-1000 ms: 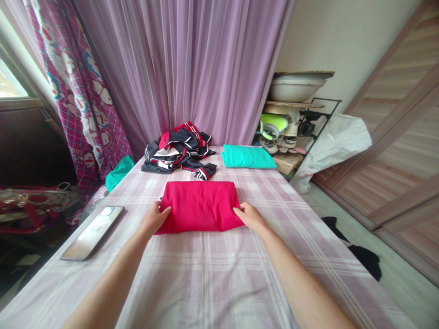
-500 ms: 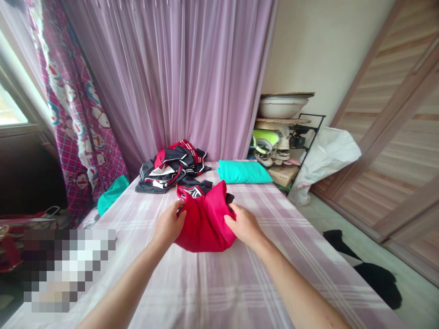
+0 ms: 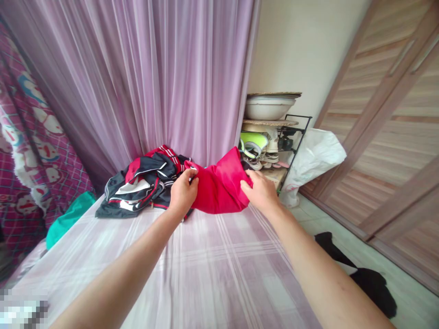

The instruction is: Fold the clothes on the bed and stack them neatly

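Note:
A bundled red garment (image 3: 221, 185) is held up at the far end of the bed, between my two hands. My left hand (image 3: 184, 189) pinches its left edge, thumb against fingers. At the opposite edge my right hand (image 3: 260, 189) grips the cloth, where a bit of dark fabric shows behind. The exact kind of garment cannot be made out. Just left of it lies a crumpled heap of dark, red and white clothes (image 3: 137, 183), partly behind my left hand. The folded turquoise cloth is almost wholly hidden behind the red garment.
A plaid sheet (image 3: 219, 260) covers the bed. Beyond it hangs a purple curtain (image 3: 178, 77). To the right stand a rack (image 3: 302, 137) with shoes and a basin (image 3: 269, 107), a white plastic bag (image 3: 318, 155), and a wooden wardrobe (image 3: 380, 137). Black clothing (image 3: 373, 288) lies on the floor.
Both hands have carried the red garment away from me and to the right, over the spot where the turquoise cloth lies. The view has turned to the right.

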Demonstrator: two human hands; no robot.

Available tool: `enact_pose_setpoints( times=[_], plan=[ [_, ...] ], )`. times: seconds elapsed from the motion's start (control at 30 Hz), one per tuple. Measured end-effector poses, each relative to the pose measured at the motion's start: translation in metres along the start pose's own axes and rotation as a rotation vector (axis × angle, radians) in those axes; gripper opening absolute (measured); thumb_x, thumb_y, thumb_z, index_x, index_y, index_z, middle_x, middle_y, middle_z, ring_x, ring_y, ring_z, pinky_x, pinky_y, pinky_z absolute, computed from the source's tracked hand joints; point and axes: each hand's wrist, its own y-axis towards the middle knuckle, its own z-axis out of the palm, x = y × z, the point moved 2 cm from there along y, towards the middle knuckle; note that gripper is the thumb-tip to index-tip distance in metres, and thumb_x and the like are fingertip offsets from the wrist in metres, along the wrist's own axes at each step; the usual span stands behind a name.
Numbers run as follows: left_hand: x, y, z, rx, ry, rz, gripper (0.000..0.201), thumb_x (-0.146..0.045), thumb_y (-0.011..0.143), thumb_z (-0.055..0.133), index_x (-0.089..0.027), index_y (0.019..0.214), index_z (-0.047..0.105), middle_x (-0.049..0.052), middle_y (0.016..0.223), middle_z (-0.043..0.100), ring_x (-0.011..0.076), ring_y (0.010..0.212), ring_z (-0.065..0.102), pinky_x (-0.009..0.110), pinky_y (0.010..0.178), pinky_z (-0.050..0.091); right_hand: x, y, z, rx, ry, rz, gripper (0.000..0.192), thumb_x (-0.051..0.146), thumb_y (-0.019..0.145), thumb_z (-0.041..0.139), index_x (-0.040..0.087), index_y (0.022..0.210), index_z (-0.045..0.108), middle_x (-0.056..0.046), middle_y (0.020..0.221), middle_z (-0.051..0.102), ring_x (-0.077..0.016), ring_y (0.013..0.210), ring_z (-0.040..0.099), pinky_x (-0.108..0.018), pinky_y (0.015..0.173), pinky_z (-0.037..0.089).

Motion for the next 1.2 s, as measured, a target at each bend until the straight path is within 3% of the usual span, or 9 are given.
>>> enact_pose_setpoints(
  times=[0.1,0.2,0.3,0.4,0.53,0.63,0.73,0.93,1.2],
  plan=[
    [-0.005,0.051,0.035,-0.037,-0.043,0.047,0.025,-0.023,0.086,0.053,-0.022,0.109,0.063,0.001,0.109,0.072,0.0163,0.101,0.066,0.029,0.093,0.048,-0.027,0.054,-0.004,-0.05,-0.078,0.063,0.04,0.033,0.091,0.048,0.018,0.125,0.061,-0.013,0.117,0.067,-0.0272,0.106,0.061,-0.036,0.09,0.047],
    [0.018,0.08,0.078,0.068,0.004,-0.049,0.038,-0.027,0.088,0.052,-0.021,0.126,0.055,0.005,0.122,0.068,0.0165,0.108,0.065,0.029,0.094,0.048,-0.061,0.087,0.012,0.01,-0.142,0.215,0.046,0.036,0.094,0.044,0.02,0.136,0.053,-0.013,0.121,0.066,-0.028,0.108,0.062,-0.039,0.09,0.046],
    [0.06,0.071,0.111,0.209,0.072,-0.14,0.053,-0.029,0.081,0.062,-0.017,0.132,0.051,0.013,0.124,0.067,0.0217,0.107,0.066,0.032,0.09,0.051,-0.093,0.085,0.05,0.169,-0.196,0.395,0.053,0.037,0.095,0.044,0.018,0.145,0.044,-0.017,0.132,0.06,-0.0298,0.117,0.058,-0.041,0.093,0.046],
    [0.1,0.033,0.123,0.297,0.116,-0.153,0.059,-0.023,0.075,0.066,-0.017,0.132,0.053,0.015,0.129,0.065,0.0254,0.112,0.065,0.037,0.094,0.051,-0.109,0.057,0.095,0.332,-0.203,0.406,0.056,0.036,0.096,0.045,0.019,0.149,0.039,-0.017,0.146,0.048,-0.0293,0.128,0.051,-0.041,0.098,0.044],
    [0.131,-0.023,0.107,0.349,0.157,0.033,0.051,-0.019,0.081,0.055,-0.019,0.132,0.055,0.012,0.137,0.06,0.024,0.124,0.058,0.04,0.106,0.046,-0.105,0.021,0.136,0.403,-0.19,0.313,0.054,0.035,0.096,0.045,0.021,0.149,0.041,-0.015,0.154,0.039,-0.0285,0.136,0.044,-0.041,0.104,0.04],
    [0.142,-0.058,0.082,0.336,0.238,0.288,0.045,-0.022,0.088,0.047,-0.021,0.133,0.055,0.01,0.137,0.06,0.0228,0.126,0.057,0.042,0.106,0.047,-0.087,0.002,0.152,0.41,-0.17,0.267,0.053,0.031,0.096,0.045,0.019,0.148,0.043,-0.016,0.154,0.039,-0.0266,0.137,0.041,-0.038,0.106,0.038],
    [0.152,-0.083,0.051,0.326,0.375,0.411,0.038,-0.026,0.092,0.044,-0.024,0.127,0.061,0.009,0.132,0.064,0.0253,0.126,0.057,0.048,0.108,0.045,-0.063,-0.019,0.162,0.421,-0.141,0.221,0.053,0.029,0.095,0.046,0.02,0.147,0.044,-0.015,0.154,0.039,-0.0256,0.136,0.042,-0.037,0.105,0.037],
    [0.171,-0.102,0.01,0.325,0.518,0.377,0.035,-0.025,0.093,0.044,-0.024,0.12,0.067,0.01,0.126,0.068,0.0287,0.122,0.06,0.054,0.106,0.046,-0.03,-0.059,0.175,0.463,-0.119,0.082,0.042,0.029,0.098,0.039,0.02,0.134,0.059,-0.012,0.143,0.054,-0.0252,0.132,0.046,-0.041,0.107,0.032],
    [0.162,-0.102,0.012,0.323,0.437,0.275,0.035,-0.018,0.09,0.046,-0.02,0.12,0.066,0.011,0.127,0.066,0.0251,0.117,0.063,0.043,0.103,0.051,-0.016,-0.075,0.172,0.464,-0.174,0.086,0.048,0.033,0.096,0.041,0.016,0.139,0.055,-0.014,0.149,0.048,-0.0261,0.137,0.041,-0.041,0.11,0.029]
  ],
)
